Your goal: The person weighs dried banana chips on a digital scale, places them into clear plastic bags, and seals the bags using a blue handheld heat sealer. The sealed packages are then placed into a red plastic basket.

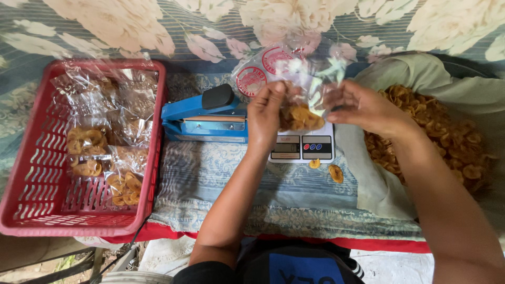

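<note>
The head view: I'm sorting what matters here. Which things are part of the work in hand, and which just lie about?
In use:
left hand
right hand
clear bag of chips
scale
chip pile

Lying about:
red basket
blue sealer
two loose chips

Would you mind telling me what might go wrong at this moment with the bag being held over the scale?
1. The clear plastic bag of chips is open at the top between the left hand and right hand; tilting it may spill chips.
2. Two loose chips already lie beside the digital scale, so more may scatter.
3. The blue heat sealer sits close by the left hand; a bump seems possible.
</note>
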